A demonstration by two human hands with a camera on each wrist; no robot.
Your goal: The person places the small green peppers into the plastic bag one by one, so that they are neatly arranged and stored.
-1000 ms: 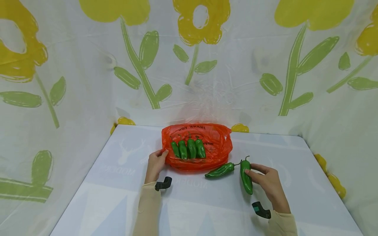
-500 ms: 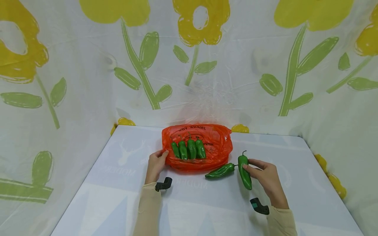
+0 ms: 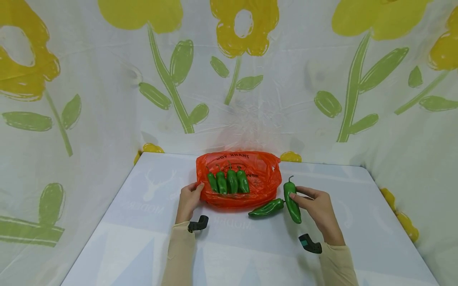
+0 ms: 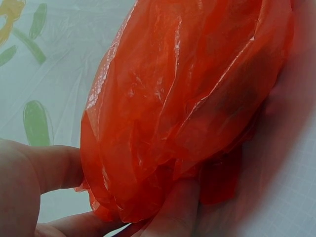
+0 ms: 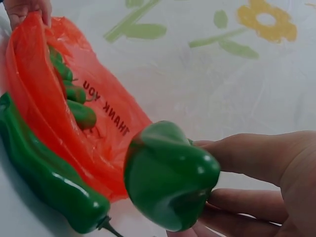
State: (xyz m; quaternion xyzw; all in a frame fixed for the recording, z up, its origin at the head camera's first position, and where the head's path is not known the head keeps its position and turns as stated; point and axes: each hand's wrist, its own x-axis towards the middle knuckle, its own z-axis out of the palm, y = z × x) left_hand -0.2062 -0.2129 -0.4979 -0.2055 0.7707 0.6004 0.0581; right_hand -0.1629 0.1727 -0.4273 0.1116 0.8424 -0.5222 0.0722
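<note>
A red plastic bag (image 3: 264,182) lies with its mouth open at the back middle of the table, printed with "THANK YOU". Several green peppers (image 3: 232,182) stand side by side inside it, stems up. My left hand (image 3: 188,200) pinches the bag's left edge; in the left wrist view, thumb and fingers close on the crumpled red plastic (image 4: 143,148). My right hand (image 3: 318,210) grips one green pepper (image 3: 292,202) by its side, stem up, just right of the bag. Another green pepper (image 3: 266,208) lies on the table along the bag's front right edge, also seen in the right wrist view.
The white table (image 3: 229,254) has pale blue printed patterns. A white sheet (image 3: 286,95) with yellow flowers and green leaves hangs behind and at both sides. A small black camera (image 3: 198,223) sits on the left wrist and another (image 3: 310,244) on the right.
My right hand has moved left and away from me, bringing the held pepper closer to the bag. The left hand, the bag and the lying pepper have stayed in place.
</note>
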